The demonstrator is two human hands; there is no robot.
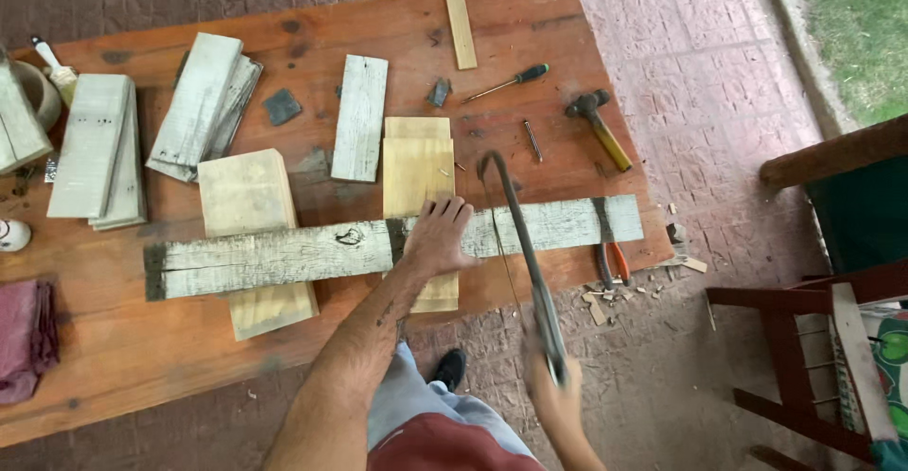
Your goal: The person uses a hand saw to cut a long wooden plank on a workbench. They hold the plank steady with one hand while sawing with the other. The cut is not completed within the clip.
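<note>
Plank [284,255] under left hand [437,239] fingers — hacksaw [518,244] just beside.

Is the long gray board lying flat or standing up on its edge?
Flat. The long gray board lies broad face up across two pale planks, and the left hand presses down on it.

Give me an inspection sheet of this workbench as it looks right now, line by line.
Surface: wooden table, stained, outdoors on brick paving.
Job's things: long weathered plank lying across two pale boards; hacksaw blade set on it.
Clutter: stacks of whitewashed boards, hammer, screwdriver, pliers, paintbrush, red cloth, wood chips on the paving.
Hands: left hand flat on plank; right hand grips saw handle.
Cables: nothing seen.
Surroundings: wooden chair, grass beyond.
</note>
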